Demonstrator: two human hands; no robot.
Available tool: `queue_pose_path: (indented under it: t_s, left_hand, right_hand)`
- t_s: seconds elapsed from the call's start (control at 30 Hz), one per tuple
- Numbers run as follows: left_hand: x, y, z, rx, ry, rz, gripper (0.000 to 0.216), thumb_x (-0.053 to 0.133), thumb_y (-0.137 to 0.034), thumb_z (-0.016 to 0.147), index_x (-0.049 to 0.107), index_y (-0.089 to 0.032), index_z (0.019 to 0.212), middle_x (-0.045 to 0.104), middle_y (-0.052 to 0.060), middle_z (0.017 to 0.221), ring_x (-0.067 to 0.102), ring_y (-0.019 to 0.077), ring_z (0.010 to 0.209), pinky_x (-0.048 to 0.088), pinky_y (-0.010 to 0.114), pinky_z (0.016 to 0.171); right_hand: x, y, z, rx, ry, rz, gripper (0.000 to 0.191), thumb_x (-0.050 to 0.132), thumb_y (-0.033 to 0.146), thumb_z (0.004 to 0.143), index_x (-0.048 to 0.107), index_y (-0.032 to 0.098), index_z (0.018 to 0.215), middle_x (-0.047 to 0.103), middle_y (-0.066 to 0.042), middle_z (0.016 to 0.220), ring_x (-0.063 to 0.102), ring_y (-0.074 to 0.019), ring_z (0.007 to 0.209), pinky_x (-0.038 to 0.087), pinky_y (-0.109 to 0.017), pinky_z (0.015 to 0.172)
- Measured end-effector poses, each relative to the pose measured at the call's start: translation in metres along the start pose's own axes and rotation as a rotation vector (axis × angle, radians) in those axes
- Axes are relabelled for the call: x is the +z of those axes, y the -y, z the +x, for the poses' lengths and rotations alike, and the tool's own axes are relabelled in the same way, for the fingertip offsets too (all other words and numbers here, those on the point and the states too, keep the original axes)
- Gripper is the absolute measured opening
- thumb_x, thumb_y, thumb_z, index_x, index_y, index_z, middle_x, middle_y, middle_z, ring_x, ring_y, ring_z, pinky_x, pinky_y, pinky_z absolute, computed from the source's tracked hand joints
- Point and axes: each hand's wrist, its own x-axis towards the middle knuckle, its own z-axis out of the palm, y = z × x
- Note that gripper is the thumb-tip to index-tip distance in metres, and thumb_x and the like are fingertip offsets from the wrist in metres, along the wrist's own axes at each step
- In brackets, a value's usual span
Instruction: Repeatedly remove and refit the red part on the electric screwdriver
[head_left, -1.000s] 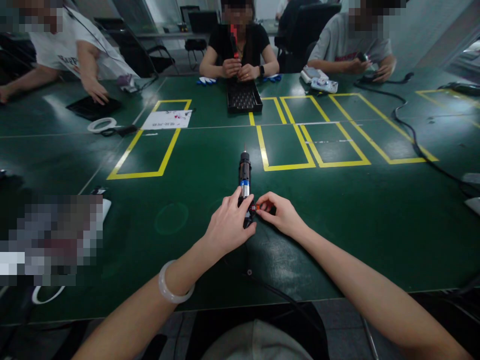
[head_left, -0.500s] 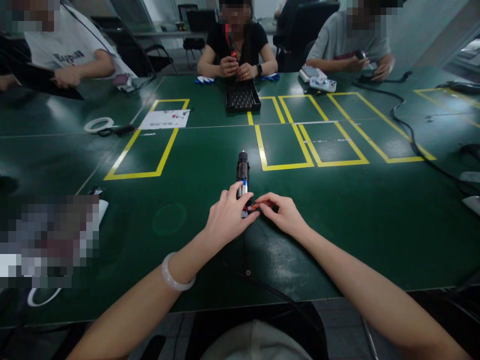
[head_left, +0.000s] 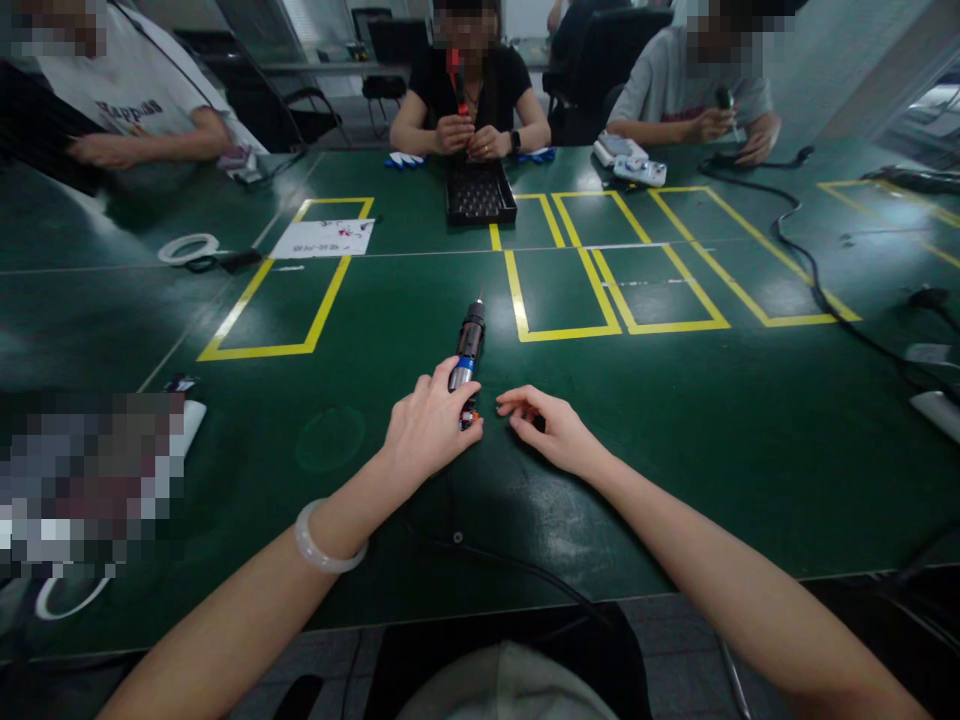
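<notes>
An electric screwdriver [head_left: 469, 345], with a black nose, a thin bit at its far end and a blue and silver barrel, lies on the green table in front of me. My left hand [head_left: 431, 420] is over its near half and grips it, thumb on one side and fingers on the other. Red and orange wires [head_left: 469, 417] show at its near end, partly hidden by that hand. Just to the right, my right hand [head_left: 551, 425] is apart from the tool. Its fingers are bent and loosely parted, and I see nothing held in them.
Yellow tape outlines [head_left: 570, 333] mark the table. Across it, a person with a red-handled tool [head_left: 457, 85] sits behind a black tray [head_left: 481, 205]. White paper [head_left: 324, 238] and a tape roll [head_left: 187, 248] lie left. Black cables [head_left: 806, 250] run on the right; another cable [head_left: 517, 565] lies near me.
My left hand has shifted left with the screwdriver, which now tilts with its tip to the right. My right hand has come away from the wires at its near end.
</notes>
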Motion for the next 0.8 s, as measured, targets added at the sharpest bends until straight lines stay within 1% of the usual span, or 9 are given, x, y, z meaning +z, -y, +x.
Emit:
queue_pose_path:
  t_s: [0.1, 0.17, 0.33, 0.43, 0.5, 0.57, 0.67, 0.73, 0.8]
  left_hand:
    - [-0.001, 0.024, 0.001, -0.052, 0.009, 0.032, 0.049, 0.053, -0.047, 0.087, 0.061, -0.031, 0.134, 0.032, 0.006, 0.156, 0.053, 0.0346, 0.117, 0.055, 0.047, 0.085]
    - [-0.001, 0.047, 0.003, -0.100, 0.032, 0.044, 0.052, 0.051, -0.048, 0.088, 0.059, -0.032, 0.136, 0.031, 0.006, 0.156, 0.052, 0.0363, 0.120, 0.054, 0.050, 0.087]
    - [0.003, 0.129, 0.007, -0.197, 0.082, 0.058, 0.060, 0.051, -0.054, 0.087, 0.054, -0.031, 0.142, 0.029, 0.009, 0.158, 0.047, 0.0404, 0.127, 0.049, 0.056, 0.094]
    - [0.008, 0.180, 0.006, -0.246, 0.066, 0.066, 0.060, 0.048, -0.053, 0.091, 0.050, -0.029, 0.146, 0.026, 0.011, 0.159, 0.042, 0.0422, 0.131, 0.044, 0.060, 0.098]
    - [0.011, 0.208, 0.006, -0.289, 0.059, 0.052, 0.060, 0.050, -0.050, 0.092, 0.049, -0.025, 0.147, 0.025, 0.012, 0.159, 0.041, 0.0407, 0.132, 0.040, 0.059, 0.102]
    - [0.014, 0.230, 0.007, -0.308, 0.033, 0.046, 0.060, 0.050, -0.049, 0.093, 0.048, -0.021, 0.147, 0.024, 0.013, 0.160, 0.040, 0.0381, 0.134, 0.037, 0.055, 0.107]
    - [0.014, 0.247, 0.007, -0.364, 0.016, 0.056, 0.059, 0.047, -0.049, 0.095, 0.047, -0.020, 0.147, 0.023, 0.012, 0.160, 0.039, 0.0359, 0.136, 0.034, 0.051, 0.111]
    - [0.012, 0.247, 0.006, -0.408, 0.022, 0.066, 0.060, 0.044, -0.051, 0.096, 0.045, -0.022, 0.148, 0.024, 0.010, 0.160, 0.040, 0.0358, 0.135, 0.036, 0.051, 0.109]
    - [0.008, 0.239, 0.004, -0.440, -0.004, 0.080, 0.063, 0.045, -0.054, 0.095, 0.041, -0.022, 0.149, 0.028, 0.010, 0.158, 0.043, 0.0353, 0.131, 0.039, 0.050, 0.106]
  right_hand:
    - [-0.002, 0.000, 0.000, 0.006, -0.001, 0.009, 0.034, 0.052, 0.009, 0.086, 0.058, 0.020, 0.117, 0.068, -0.005, 0.103, 0.062, -0.0145, 0.084, 0.050, -0.028, 0.074]
    - [-0.003, 0.000, 0.000, 0.010, 0.008, 0.010, 0.034, 0.052, 0.010, 0.086, 0.058, 0.021, 0.118, 0.068, -0.005, 0.104, 0.062, -0.0142, 0.084, 0.050, -0.028, 0.074]
    - [-0.004, 0.001, 0.000, 0.022, 0.018, 0.013, 0.033, 0.052, 0.011, 0.088, 0.057, 0.021, 0.119, 0.068, -0.006, 0.105, 0.061, -0.0141, 0.083, 0.050, -0.028, 0.074]
    - [-0.004, 0.003, 0.000, 0.025, 0.021, 0.014, 0.033, 0.052, 0.011, 0.088, 0.058, 0.020, 0.119, 0.068, -0.006, 0.104, 0.061, -0.0142, 0.082, 0.050, -0.028, 0.074]
    - [-0.004, 0.003, 0.000, 0.029, 0.024, 0.016, 0.032, 0.052, 0.012, 0.088, 0.058, 0.019, 0.118, 0.068, -0.006, 0.104, 0.061, -0.0142, 0.082, 0.050, -0.028, 0.074]
    - [-0.004, 0.004, 0.000, 0.031, 0.026, 0.016, 0.031, 0.052, 0.012, 0.088, 0.058, 0.019, 0.118, 0.068, -0.006, 0.104, 0.060, -0.0141, 0.082, 0.049, -0.028, 0.074]
    - [-0.004, 0.003, 0.000, 0.029, 0.030, 0.017, 0.031, 0.052, 0.013, 0.088, 0.058, 0.020, 0.118, 0.068, -0.006, 0.103, 0.061, -0.0138, 0.081, 0.049, -0.028, 0.074]
    - [-0.004, 0.002, 0.000, 0.029, 0.029, 0.017, 0.031, 0.052, 0.013, 0.088, 0.058, 0.020, 0.118, 0.068, -0.006, 0.103, 0.061, -0.0139, 0.082, 0.049, -0.028, 0.074]
    - [-0.004, 0.002, 0.000, 0.029, 0.029, 0.016, 0.031, 0.052, 0.013, 0.089, 0.058, 0.020, 0.118, 0.068, -0.006, 0.103, 0.061, -0.0140, 0.082, 0.049, -0.028, 0.074]
